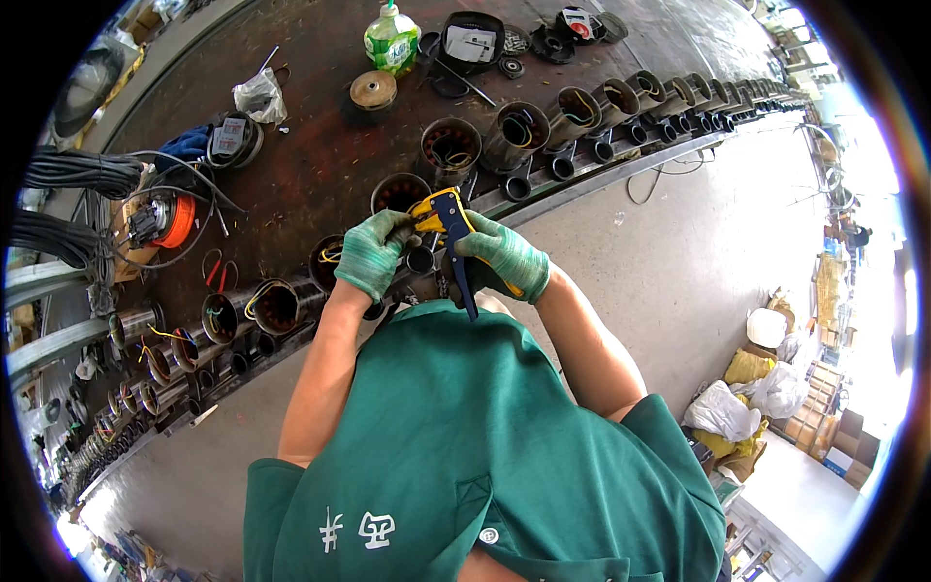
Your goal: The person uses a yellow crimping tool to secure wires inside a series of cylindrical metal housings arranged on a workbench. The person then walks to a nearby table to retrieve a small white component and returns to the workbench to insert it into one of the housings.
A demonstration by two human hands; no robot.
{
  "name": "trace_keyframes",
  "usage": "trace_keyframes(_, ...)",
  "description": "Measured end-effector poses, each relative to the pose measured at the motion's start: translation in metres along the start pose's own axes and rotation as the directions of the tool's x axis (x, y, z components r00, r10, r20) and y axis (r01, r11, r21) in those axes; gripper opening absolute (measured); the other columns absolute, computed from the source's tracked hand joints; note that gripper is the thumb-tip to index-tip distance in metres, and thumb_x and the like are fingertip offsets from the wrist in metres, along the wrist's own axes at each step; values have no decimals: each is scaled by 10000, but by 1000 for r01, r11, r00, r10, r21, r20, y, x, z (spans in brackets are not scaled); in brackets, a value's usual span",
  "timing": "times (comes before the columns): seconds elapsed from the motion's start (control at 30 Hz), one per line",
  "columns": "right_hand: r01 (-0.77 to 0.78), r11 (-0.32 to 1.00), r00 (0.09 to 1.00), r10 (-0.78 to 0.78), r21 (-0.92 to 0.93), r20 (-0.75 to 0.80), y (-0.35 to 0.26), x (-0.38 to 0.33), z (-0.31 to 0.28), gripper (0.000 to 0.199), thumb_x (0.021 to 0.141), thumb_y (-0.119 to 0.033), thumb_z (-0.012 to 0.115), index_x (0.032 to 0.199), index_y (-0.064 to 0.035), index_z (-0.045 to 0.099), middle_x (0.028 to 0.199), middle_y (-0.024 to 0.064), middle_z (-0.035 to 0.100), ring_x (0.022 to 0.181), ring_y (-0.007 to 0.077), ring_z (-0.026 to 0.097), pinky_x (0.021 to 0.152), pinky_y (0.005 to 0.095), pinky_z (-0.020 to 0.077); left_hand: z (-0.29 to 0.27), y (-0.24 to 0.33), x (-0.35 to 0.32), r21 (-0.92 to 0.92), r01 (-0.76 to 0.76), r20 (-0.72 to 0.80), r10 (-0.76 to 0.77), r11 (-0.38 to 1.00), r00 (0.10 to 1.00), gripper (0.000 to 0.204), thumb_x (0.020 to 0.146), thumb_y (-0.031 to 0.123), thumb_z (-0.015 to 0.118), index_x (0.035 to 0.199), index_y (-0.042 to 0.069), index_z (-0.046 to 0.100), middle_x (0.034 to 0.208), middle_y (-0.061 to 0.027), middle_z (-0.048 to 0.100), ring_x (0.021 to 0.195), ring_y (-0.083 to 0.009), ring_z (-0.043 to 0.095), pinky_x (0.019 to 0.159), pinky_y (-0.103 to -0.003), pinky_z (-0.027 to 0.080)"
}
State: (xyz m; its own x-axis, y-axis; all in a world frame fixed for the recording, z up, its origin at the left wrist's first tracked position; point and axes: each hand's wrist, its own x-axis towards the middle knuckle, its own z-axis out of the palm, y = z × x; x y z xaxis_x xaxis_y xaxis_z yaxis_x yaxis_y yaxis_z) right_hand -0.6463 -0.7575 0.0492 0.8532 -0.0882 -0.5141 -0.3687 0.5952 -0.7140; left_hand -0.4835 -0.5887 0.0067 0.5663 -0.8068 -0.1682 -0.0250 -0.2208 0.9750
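Observation:
My right hand (pixel 509 256), in a green knit glove, is closed around a wire stripper (pixel 452 211) with yellow jaws and dark blue handles. Its jaws point left toward my left hand (pixel 372 254), gloved alike. The left fingertips are pinched together at the jaws; what they hold is too small to make out. Just beyond both hands is the open mouth of a dark metal tube (pixel 399 191). Another tube (pixel 451 147) with wires inside stands to its right. Left of my left hand, yellow wire shows in a further tube (pixel 330 254).
Similar tubes line the table edge (pixel 621 167) on both sides. On the table are a green bottle (pixel 391 41), a round metal disc (pixel 373 90), a black tray (pixel 472 41), red-handled pliers (pixel 220 274) and an orange reel (pixel 176 221). Bags (pixel 722 411) lie at right.

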Motion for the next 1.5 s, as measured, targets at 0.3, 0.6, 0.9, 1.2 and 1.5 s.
trace_keyframes(0.3,81,974,970,-126,-211,-207,27,10,7,573,918,-135,590,1475,-83,472,1069,46,625,869,152,659,769,318,587,0,7,1,53,-5,-19,6,999,1000,180,986,-45,612,1153,-67,678,992,-142,745,860,-190,749,778,-314,593)
trace_keyframes(0.6,228,926,967,-180,301,-180,15,-29,7,688,914,-176,577,1561,-89,361,1084,181,685,945,323,720,884,471,604,-2,0,5,48,-31,4,31,998,1000,144,988,-19,651,1122,-60,683,962,-126,747,835,-164,737,765,-300,588)
trace_keyframes(0.9,201,977,958,-183,63,-221,27,-33,4,684,914,-134,576,1560,-57,366,1140,125,675,1015,278,713,890,447,614,-5,-2,6,73,-46,49,43,996,998,163,981,-7,664,1138,-35,699,999,-118,740,847,-156,731,781,-299,586)
trace_keyframes(1.2,56,959,994,-28,276,-105,10,-28,18,605,880,-61,550,1478,-32,467,1155,140,668,1030,273,697,944,479,594,3,-7,-5,320,-299,-29,325,899,945,234,884,16,737,1118,24,749,1067,-150,696,944,-318,695,820,-378,568)
trace_keyframes(1.5,55,974,992,-28,218,-125,24,-38,30,583,891,-126,608,1442,9,473,1132,184,683,1014,311,717,948,490,601,-1,-14,-9,348,-391,11,413,852,911,193,867,-8,738,1059,17,735,1073,-148,690,969,-318,695,833,-381,575)
